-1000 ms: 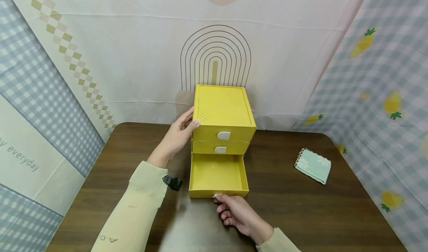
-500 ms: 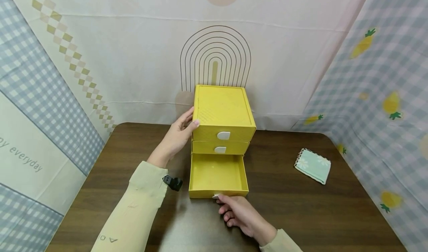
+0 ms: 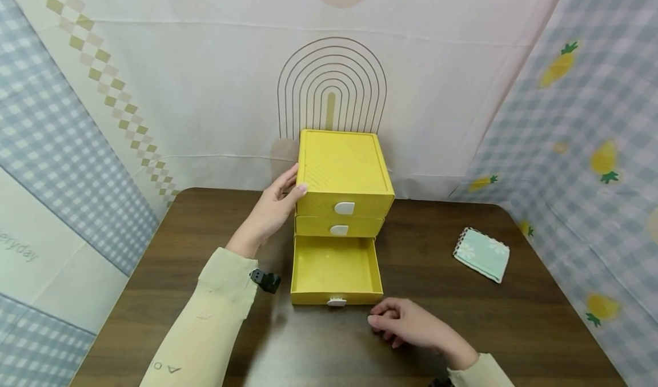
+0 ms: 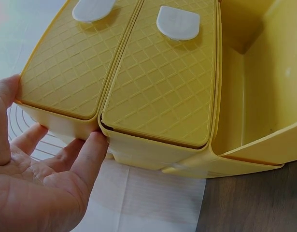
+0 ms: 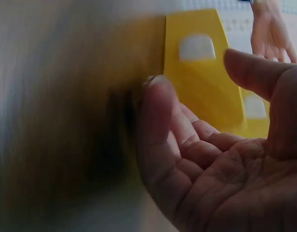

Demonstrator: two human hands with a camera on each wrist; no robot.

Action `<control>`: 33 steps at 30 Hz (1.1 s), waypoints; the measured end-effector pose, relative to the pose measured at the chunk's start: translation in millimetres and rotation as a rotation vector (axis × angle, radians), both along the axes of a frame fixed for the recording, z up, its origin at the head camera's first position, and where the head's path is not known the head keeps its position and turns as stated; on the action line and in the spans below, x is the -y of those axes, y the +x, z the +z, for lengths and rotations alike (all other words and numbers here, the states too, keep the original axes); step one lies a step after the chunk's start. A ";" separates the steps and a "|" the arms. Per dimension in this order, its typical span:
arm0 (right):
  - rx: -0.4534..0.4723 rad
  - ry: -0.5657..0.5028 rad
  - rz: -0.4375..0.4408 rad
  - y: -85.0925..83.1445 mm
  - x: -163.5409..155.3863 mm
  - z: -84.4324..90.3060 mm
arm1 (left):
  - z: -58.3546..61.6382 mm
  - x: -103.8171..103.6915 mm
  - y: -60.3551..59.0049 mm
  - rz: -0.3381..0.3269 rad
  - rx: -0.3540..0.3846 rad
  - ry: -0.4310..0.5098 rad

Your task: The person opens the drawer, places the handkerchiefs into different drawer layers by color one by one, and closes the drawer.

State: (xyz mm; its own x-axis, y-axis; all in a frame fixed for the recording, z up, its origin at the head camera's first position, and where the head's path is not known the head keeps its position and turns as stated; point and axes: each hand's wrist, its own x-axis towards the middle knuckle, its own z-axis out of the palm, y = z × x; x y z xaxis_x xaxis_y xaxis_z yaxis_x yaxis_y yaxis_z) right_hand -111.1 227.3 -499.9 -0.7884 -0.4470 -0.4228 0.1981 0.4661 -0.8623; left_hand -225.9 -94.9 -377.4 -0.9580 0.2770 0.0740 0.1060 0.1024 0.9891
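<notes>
A yellow three-drawer box [image 3: 343, 170] stands at the back of the brown table [image 3: 462, 330]. Its bottom drawer [image 3: 335, 273] is pulled out and empty, with a white tab handle [image 3: 336, 302] on its front. My left hand [image 3: 275, 207] rests against the box's left side, thumb at the top drawer's front corner, fingers straight [image 4: 88, 154]. My right hand [image 3: 406, 324] hovers over the table just right of the open drawer's front, fingers loosely curled, holding nothing. In the blurred right wrist view the palm [image 5: 225, 164] faces the yellow drawer front [image 5: 201, 72].
A folded mint cloth with daisies [image 3: 481, 254] lies on the table at the right. Fabric backdrops close in the back and both sides. A small black clip [image 3: 265, 279] sits by my left sleeve.
My right hand has let go of the bottom drawer's white tab and moved right and back from it. The left hand and the box have not moved.
</notes>
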 end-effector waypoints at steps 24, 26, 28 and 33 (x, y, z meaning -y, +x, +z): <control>-0.571 0.533 -0.579 -51.2 -129.4 6.9 | 0.2 -0.3 0.2 0.001 -0.001 0.001; -0.580 0.537 -0.643 -56.1 -138.7 6.0 | 0.3 0.0 0.2 -0.001 0.001 -0.001; -0.567 0.536 -0.693 -61.4 -149.0 4.8 | 0.2 0.2 0.1 -0.002 0.002 -0.004; -0.478 0.521 -0.814 -70.7 -178.8 -1.9 | 0.0 -0.6 -0.4 -0.004 0.003 0.000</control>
